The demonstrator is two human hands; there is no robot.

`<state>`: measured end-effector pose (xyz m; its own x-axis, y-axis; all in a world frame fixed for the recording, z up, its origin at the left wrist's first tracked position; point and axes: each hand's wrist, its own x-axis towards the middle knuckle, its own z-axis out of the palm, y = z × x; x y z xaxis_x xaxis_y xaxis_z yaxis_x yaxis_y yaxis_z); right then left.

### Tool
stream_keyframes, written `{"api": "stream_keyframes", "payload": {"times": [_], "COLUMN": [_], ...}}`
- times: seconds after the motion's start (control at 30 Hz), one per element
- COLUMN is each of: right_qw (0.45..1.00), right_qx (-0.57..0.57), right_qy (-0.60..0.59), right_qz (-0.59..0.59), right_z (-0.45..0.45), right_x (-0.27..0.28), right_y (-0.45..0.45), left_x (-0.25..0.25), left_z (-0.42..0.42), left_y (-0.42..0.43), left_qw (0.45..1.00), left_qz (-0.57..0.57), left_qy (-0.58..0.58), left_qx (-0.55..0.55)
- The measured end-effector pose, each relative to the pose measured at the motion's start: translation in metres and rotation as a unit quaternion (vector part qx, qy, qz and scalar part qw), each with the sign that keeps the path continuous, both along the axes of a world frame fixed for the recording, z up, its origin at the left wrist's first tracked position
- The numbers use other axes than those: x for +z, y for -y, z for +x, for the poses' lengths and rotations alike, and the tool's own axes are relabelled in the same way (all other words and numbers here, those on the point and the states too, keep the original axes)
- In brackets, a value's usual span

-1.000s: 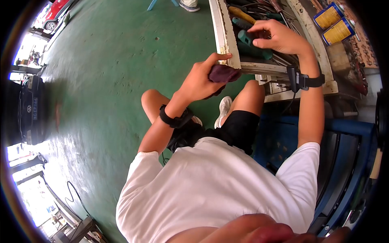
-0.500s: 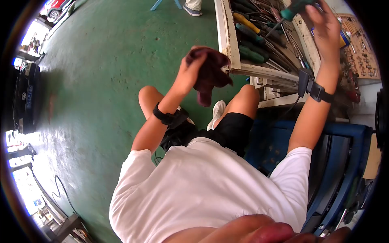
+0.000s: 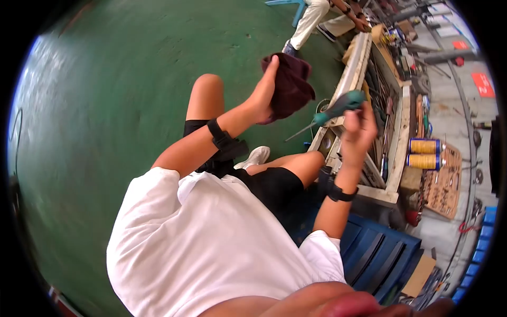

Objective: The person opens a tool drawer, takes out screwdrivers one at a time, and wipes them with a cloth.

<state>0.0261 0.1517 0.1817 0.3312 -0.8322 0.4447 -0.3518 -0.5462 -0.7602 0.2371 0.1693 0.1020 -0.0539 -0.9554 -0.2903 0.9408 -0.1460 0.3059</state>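
Observation:
My left hand (image 3: 264,98) is closed around a dark maroon cloth (image 3: 293,87), which hangs folded over the fingers. To the right, my right hand (image 3: 360,129) grips a screwdriver (image 3: 340,107) by its green and black handle. The metal shaft points down and left, towards the cloth but apart from it. Behind my right hand is an open wooden drawer (image 3: 405,140) holding several tools with metal shafts. Part of the drawer is hidden by that hand and forearm.
Blue and yellow cans (image 3: 423,153) stand right of the drawer, beside a tan socket tray (image 3: 444,182). A blue plastic chair (image 3: 377,253) is by my right side. Another person's light trousers (image 3: 311,21) and a blue stool (image 3: 298,9) show at the top.
My right hand has brought the screwdriver away from above the drawer, closer to the cloth. My left hand still holds the cloth. The head view has turned right, showing more of the bench.

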Motion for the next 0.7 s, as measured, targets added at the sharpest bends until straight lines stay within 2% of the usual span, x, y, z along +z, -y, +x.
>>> {"api": "stream_keyframes", "payload": {"times": [0.07,0.13,0.17,0.23,0.27,0.3,0.33,0.37,0.4,0.47,0.5,0.53,0.6,0.7], "right_qw": [0.997,0.987,0.988,0.994,0.997,0.996,0.999,0.998,0.997,0.999,0.999,0.995,0.989,0.987], "right_qx": [0.016,0.059,0.057,0.026,0.009,0.01,-0.004,-0.015,-0.009,-0.04,-0.042,-0.026,0.0,0.063], "right_qy": [-0.08,-0.121,-0.12,-0.065,-0.041,-0.041,0.013,0.068,0.072,0.003,-0.007,-0.081,-0.12,-0.102], "right_qz": [-0.011,-0.091,-0.078,-0.084,-0.071,-0.078,-0.04,0.0,-0.001,-0.032,-0.025,-0.049,-0.081,-0.11], "right_z": [0.033,0.058,0.067,0.081,0.084,0.084,0.083,0.083,0.085,0.079,0.078,0.073,0.066,0.061], "right_x": [-0.023,-0.046,-0.054,-0.07,-0.074,-0.077,-0.08,-0.084,-0.09,-0.102,-0.106,-0.103,-0.105,-0.1], "right_y": [-0.001,0.0,-0.002,-0.005,-0.005,-0.004,-0.007,-0.009,-0.007,-0.014,-0.019,-0.02,-0.012,0.0], "left_x": [-0.002,-0.005,-0.007,-0.014,-0.021,-0.032,-0.044,-0.053,-0.06,-0.065,-0.062,-0.067,-0.088,-0.081], "left_z": [0.004,0.01,0.014,0.02,0.025,0.029,0.028,0.024,0.024,0.015,0.018,0.017,0.018,0.028], "left_y": [-0.018,-0.026,-0.03,-0.036,-0.037,-0.037,-0.038,-0.036,-0.034,-0.042,-0.043,-0.04,-0.021,0.001], "left_qw": [1.0,0.99,0.989,0.977,0.975,0.969,0.961,0.951,0.951,0.972,0.977,0.973,0.962,0.961], "left_qz": [-0.004,-0.119,-0.123,-0.211,-0.218,-0.239,-0.253,-0.282,-0.283,-0.215,-0.201,-0.215,-0.23,-0.208], "left_qy": [0.019,0.067,0.073,0.039,0.041,-0.004,-0.049,-0.094,-0.088,0.075,0.039,0.048,0.126,0.174], "left_qx": [-0.025,0.021,0.023,-0.017,-0.016,-0.058,-0.102,-0.089,-0.085,-0.06,-0.067,-0.07,-0.074,-0.058]}}
